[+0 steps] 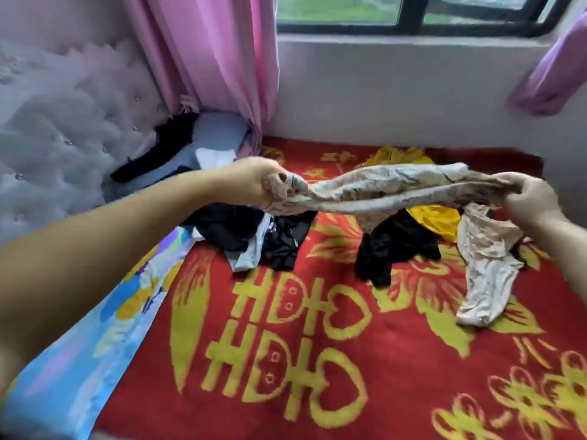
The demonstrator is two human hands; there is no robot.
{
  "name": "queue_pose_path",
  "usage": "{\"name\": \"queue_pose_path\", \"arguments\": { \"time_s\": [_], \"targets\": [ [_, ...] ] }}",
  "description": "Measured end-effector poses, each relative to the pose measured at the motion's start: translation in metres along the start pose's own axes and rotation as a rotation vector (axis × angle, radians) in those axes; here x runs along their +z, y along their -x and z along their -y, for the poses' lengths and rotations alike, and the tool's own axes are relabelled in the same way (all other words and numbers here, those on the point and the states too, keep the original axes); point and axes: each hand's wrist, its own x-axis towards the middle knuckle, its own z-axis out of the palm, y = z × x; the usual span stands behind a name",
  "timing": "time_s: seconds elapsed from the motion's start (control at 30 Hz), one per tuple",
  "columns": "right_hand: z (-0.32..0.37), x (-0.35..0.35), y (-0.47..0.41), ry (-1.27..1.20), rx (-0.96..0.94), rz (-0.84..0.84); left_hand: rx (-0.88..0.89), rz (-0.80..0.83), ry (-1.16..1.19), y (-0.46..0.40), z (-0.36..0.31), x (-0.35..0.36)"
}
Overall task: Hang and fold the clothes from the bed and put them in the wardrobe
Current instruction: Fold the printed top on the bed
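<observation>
A beige patterned garment (390,188) is stretched in the air above the bed between both hands. My left hand (254,182) grips its bunched left end. My right hand (530,198) grips the right end, from which a long part (486,268) hangs down to the red and yellow blanket (317,360). Below the garment lie a black and white clothes heap (254,236), a black garment (390,249) and a yellow garment (435,217).
A tufted headboard (57,128) stands at the left, with a pillow and dark clothes (178,150) in the corner. Pink curtains (216,65) hang beside the window (413,14). A blue floral sheet (95,344) shows along the bed's left side.
</observation>
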Motion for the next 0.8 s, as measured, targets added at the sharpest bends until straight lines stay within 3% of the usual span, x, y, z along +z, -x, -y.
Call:
{"name": "queue_pose_path", "arguments": {
  "time_s": [0.07, 0.13, 0.33, 0.43, 0.5, 0.57, 0.7, 0.8],
  "targets": [
    [-0.040, 0.044, 0.035, 0.081, 0.007, 0.121, -0.026, 0.209, -0.145, 0.007, 0.035, 0.084],
    [-0.081, 0.088, 0.073, 0.179, -0.030, 0.269, -0.045, 0.297, -0.268, 0.026, 0.063, 0.172],
    [-0.216, 0.182, 0.205, 0.503, -0.439, 0.656, 0.020, 0.584, -0.440, 0.122, 0.094, 0.404],
    [-0.269, 0.203, 0.255, 0.784, -0.330, 1.098, -0.098, 0.879, -0.468, 0.158, 0.090, 0.482],
    [-0.291, 0.207, 0.269, 0.846, -0.256, 1.273, -0.189, 0.971, -0.509, 0.159, 0.079, 0.506],
    [-0.299, 0.212, 0.266, 0.766, -0.142, 1.188, -0.208, 0.959, -0.509, 0.140, 0.068, 0.515],
    [-0.301, 0.237, 0.233, 0.397, 0.286, 0.796, -0.162, 0.671, -0.379, 0.082, 0.042, 0.535],
    [-0.290, 0.266, 0.220, 0.231, 0.539, 0.777, -0.186, 0.638, -0.302, 0.054, 0.018, 0.562]
  ]
}}
